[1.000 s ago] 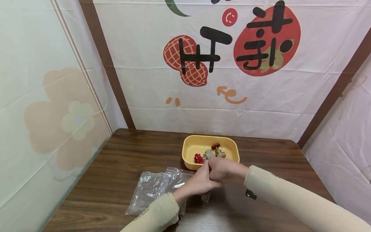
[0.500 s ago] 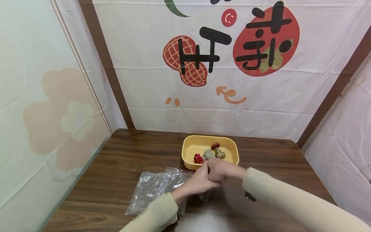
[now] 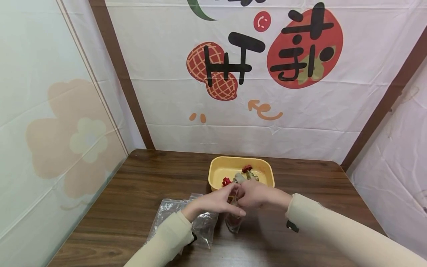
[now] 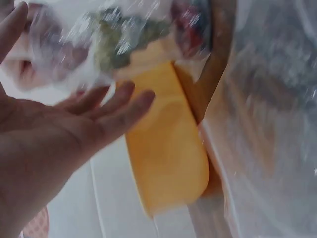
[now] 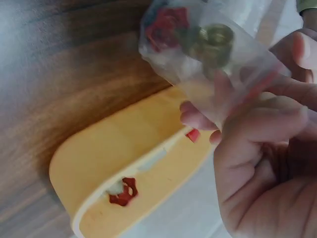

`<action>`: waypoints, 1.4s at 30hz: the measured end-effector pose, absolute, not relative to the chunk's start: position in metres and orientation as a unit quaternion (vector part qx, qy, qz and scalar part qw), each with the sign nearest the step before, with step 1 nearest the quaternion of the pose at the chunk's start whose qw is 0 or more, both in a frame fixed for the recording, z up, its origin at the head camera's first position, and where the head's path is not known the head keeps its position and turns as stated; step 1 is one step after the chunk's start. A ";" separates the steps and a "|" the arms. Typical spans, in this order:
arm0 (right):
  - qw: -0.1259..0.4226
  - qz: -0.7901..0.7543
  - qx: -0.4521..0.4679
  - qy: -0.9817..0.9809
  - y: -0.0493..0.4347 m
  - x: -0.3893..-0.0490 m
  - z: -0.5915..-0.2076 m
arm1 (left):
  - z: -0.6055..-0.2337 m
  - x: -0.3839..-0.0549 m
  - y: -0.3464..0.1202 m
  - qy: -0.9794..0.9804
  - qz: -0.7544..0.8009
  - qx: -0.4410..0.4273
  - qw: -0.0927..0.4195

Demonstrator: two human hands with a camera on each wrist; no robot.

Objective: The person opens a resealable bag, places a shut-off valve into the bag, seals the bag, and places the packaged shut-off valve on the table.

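Observation:
A clear zip bag holding a brass valve with a red handwheel hangs in front of the yellow tray. My right hand pinches the bag near its top edge, with fingertips over the tray's near rim. My left hand lies just left of the bag, thumb apart from the fingers. In the left wrist view, the fingers of the left hand are spread beside the bag, gripping nothing. The bag's upper part is partly hidden behind the hands in the head view.
The yellow tray stands toward the back of the brown wooden table. Inside lie a valve with a dark red wheel and another with a brighter red wheel. Flat clear zip bags lie to the left, partly beneath the left forearm.
My left hand has parted from the right hand and drawn back to the left, its fingers spreading. The bag with the valve now shows between the hands. My right hand has barely moved.

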State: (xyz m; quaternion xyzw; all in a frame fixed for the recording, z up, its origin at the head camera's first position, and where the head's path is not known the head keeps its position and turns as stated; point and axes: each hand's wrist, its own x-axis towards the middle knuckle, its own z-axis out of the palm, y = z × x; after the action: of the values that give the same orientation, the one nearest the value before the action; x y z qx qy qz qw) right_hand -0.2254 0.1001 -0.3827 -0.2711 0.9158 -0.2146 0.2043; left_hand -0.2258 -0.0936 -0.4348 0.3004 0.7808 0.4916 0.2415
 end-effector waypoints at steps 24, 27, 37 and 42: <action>0.081 -0.266 -0.366 0.888 0.128 -0.196 -0.394 | -0.433 -0.244 -0.106 0.812 0.465 0.337 0.107; 0.076 -0.281 -0.361 0.886 0.131 -0.196 -0.391 | -0.433 -0.244 -0.107 0.821 0.460 0.328 0.082; 0.053 -0.290 -0.380 0.877 0.142 -0.201 -0.389 | -0.428 -0.234 -0.110 0.829 0.451 0.326 0.050; 0.054 -0.289 -0.375 0.879 0.148 -0.203 -0.390 | -0.426 -0.228 -0.110 0.833 0.443 0.330 0.039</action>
State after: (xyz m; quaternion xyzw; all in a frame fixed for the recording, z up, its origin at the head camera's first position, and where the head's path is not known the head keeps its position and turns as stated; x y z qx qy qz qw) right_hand -0.2031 0.1481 -0.3898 -0.3752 0.8790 -0.2891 0.0541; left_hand -0.2276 -0.1097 -0.4263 0.3296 0.8329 0.4427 0.0393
